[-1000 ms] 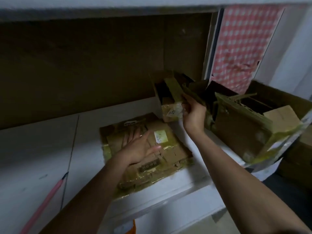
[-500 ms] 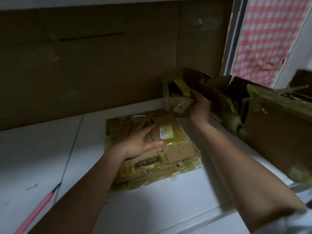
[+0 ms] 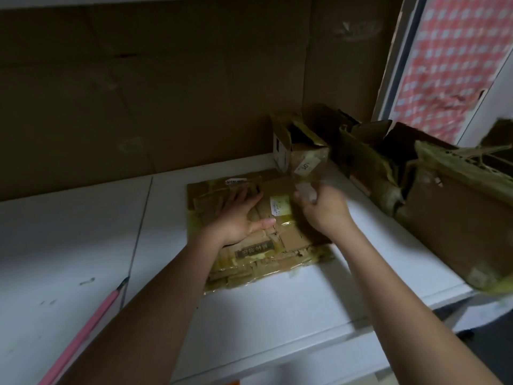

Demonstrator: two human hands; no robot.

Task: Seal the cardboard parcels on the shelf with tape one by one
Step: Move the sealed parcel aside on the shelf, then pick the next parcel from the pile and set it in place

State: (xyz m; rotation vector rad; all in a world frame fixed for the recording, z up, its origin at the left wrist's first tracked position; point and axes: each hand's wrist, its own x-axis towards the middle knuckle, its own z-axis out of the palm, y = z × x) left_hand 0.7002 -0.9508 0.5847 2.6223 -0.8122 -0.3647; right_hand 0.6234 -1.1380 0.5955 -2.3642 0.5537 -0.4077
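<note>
A flat cardboard parcel [image 3: 291, 240], wrapped in yellowish tape and bearing small labels, lies on the white shelf [image 3: 277, 307]. My left hand [image 3: 238, 218] presses flat on its top, fingers spread. My right hand [image 3: 324, 209] hovers over the parcel's right side, blurred, with its fingers curled around a pale, translucent strip of tape [image 3: 305, 190]. Just behind stands a small open box [image 3: 299, 145] with a white label on its front. No tape roll is in sight.
A large torn carton [image 3: 458, 218] with loose flaps fills the shelf's right end. Brown cardboard backing [image 3: 166, 93] closes the rear. A pink stick [image 3: 91, 320] lies at the front left. A red checked sheet [image 3: 449, 51] hangs at the upper right.
My right hand has let go of the small box and drawn back over the flat parcel with a pale strip. My left hand stays pressed on the parcel.
</note>
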